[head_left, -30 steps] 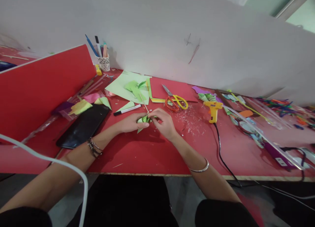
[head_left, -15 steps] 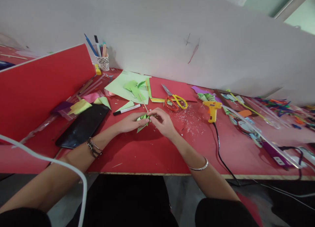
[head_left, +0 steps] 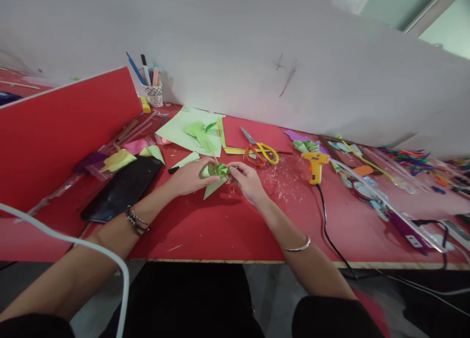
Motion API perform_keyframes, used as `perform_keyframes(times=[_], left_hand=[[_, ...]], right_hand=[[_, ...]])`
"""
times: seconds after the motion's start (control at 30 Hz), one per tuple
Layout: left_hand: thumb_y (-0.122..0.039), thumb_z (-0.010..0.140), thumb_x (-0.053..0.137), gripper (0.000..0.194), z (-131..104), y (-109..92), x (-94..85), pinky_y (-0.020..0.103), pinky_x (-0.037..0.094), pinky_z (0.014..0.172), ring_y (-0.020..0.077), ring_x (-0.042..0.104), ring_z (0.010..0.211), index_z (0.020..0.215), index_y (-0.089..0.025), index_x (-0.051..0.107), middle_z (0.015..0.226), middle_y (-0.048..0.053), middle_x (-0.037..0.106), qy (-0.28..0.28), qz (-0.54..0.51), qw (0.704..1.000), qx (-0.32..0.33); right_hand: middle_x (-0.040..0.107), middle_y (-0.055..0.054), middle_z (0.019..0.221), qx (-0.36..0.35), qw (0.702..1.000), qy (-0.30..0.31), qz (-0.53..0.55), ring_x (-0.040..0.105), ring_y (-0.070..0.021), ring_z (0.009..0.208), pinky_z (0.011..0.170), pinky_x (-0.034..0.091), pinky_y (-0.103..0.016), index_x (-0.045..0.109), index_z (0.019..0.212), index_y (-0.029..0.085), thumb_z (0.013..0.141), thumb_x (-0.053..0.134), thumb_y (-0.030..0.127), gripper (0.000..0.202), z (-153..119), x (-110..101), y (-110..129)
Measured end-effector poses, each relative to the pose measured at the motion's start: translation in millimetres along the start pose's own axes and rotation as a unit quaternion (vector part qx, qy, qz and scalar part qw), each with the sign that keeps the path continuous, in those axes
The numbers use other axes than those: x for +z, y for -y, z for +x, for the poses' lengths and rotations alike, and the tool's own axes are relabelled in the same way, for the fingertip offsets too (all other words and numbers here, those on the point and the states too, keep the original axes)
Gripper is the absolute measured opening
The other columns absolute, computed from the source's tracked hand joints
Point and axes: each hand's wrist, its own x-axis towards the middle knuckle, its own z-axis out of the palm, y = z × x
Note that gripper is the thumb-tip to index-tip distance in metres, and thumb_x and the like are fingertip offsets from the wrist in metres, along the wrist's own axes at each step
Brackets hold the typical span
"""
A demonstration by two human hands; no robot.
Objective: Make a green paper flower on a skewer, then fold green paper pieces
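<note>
Between my two hands is a small green folded paper piece [head_left: 222, 170] with dark lines and a pale pointed flap hanging below. A thin stick rises from its top. My left hand [head_left: 193, 176] grips it from the left, thumb in front. My right hand [head_left: 246, 180] pinches its right edge with thumb and fingertips. A marker [head_left: 174, 169] lies behind my left hand, mostly covered by it and a pale green paper scrap [head_left: 188, 159]. Red and yellow-handled scissors [head_left: 261, 149] rest behind my right hand.
On the red table [head_left: 220, 230] a black phone [head_left: 123, 189] lies left, near a pen cup [head_left: 153, 94]. Pale green sheets [head_left: 179, 127] and a red sheet [head_left: 253, 132] lie behind. At right are a yellow glue gun [head_left: 316, 167] and a purple power strip [head_left: 409, 233].
The green paper piece is turned and shows more of its folds and pale flap. My right hand has shifted slightly right, and my left hand now covers most of the marker.
</note>
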Motion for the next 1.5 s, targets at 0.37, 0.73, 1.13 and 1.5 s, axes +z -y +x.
perform_keyframes(times=[0.37,0.73,1.13,1.5], left_hand=[[-0.034,0.073,0.059,0.034,1,-4,3.3,0.034,0.038,0.089,0.0205,0.046,0.102,0.102,-0.019,0.049,0.105,0.007,0.05,-0.145,0.05,0.972,0.179],[-0.024,0.078,0.055,0.012,3,2,8.2,0.028,0.043,0.079,0.0157,0.051,0.088,0.088,-0.018,0.054,0.094,0.004,0.051,-0.131,0.018,0.974,0.186],[-0.026,0.078,0.054,0.012,2,-2,8.8,0.027,0.043,0.075,0.0139,0.05,0.082,0.071,-0.016,0.053,0.084,0.003,0.05,-0.107,-0.049,0.98,0.161],[-0.025,0.077,0.051,0.012,2,-1,10.0,0.028,0.043,0.074,0.015,0.049,0.082,0.07,-0.016,0.056,0.085,0.003,0.051,-0.077,-0.076,0.986,0.123]], right_hand=[[0.054,0.006,0.06,0.039,0.991,-0.022,0.128,0.048,-0.0041,0.051,0.054,0.044,-0.018,0.058,0.071,0.018,0.062,0.067,0.028,0.016,-1,3,-2],[0.054,0.005,0.063,0.064,0.995,0.019,0.076,0.05,-0.0056,0.052,0.056,0.044,-0.022,0.057,0.073,0.019,0.062,0.067,0.033,0.021,-2,4,-2],[0.056,0.003,0.07,-0.047,0.999,0.019,0.0,0.05,-0.0076,0.062,0.058,0.039,-0.02,0.059,0.077,0.022,0.067,0.063,0.033,0.016,-3,2,0],[0.053,0.003,0.072,-0.066,0.994,0.066,-0.064,0.047,-0.0074,0.061,0.057,0.038,-0.021,0.054,0.079,0.021,0.07,0.061,0.033,0.016,-6,5,3]])
